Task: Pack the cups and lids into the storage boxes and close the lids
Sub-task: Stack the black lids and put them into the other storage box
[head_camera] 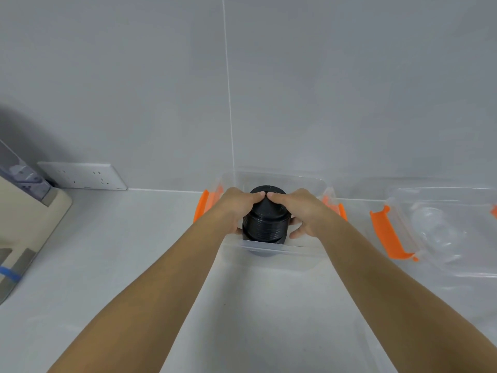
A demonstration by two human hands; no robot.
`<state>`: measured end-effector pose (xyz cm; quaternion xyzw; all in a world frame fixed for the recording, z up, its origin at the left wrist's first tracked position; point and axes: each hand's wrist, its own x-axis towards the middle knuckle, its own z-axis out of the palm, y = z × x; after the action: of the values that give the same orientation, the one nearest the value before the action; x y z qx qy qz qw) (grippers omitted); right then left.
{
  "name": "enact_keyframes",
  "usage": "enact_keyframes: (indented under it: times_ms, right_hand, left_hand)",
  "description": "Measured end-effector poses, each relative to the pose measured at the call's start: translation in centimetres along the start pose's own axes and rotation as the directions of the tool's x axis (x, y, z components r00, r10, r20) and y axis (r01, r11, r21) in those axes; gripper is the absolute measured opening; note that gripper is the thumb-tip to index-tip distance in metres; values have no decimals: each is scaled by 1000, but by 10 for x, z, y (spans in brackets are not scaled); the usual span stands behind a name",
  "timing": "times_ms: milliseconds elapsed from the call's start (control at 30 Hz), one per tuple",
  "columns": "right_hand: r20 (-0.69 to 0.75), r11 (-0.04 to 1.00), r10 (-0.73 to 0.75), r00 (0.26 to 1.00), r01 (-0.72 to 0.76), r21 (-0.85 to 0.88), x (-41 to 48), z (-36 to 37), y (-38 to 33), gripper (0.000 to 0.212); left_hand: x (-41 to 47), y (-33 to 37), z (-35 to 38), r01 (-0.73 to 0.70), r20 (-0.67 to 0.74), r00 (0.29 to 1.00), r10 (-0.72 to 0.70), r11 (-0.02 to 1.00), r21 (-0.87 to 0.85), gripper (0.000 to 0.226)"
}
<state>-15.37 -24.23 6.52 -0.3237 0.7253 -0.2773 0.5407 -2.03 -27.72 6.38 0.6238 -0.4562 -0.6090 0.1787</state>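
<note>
A stack of black lids (265,223) is held over and partly inside a clear storage box (279,255) with orange latches (205,205) at the back of the counter. My left hand (236,211) grips the stack's left side and my right hand (301,211) grips its right side, thumbs meeting on top. The stack's lower end sits behind the box's near wall. A second clear box (443,232) with an orange latch (387,232) stands to the right, with clear cups (435,230) lying inside.
A grey tiled wall runs just behind the boxes. A white socket plate (83,175) is on the wall at left. A beige appliance (24,224) stands at the far left edge of the white counter (121,251).
</note>
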Motion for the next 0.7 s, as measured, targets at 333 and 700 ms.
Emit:
enact_keyframes:
  times_ms: [333,700]
  right_hand:
    - [44,997,-54,998,51,58,-3,1,4,40]
    - [48,995,-85,995,82,63,-7,0,6,23]
  left_hand:
    - [3,-1,-2,50,56,997,-47,997,-55,30]
    - [-3,-3,-7,71,100,993,-60,990,-119,32]
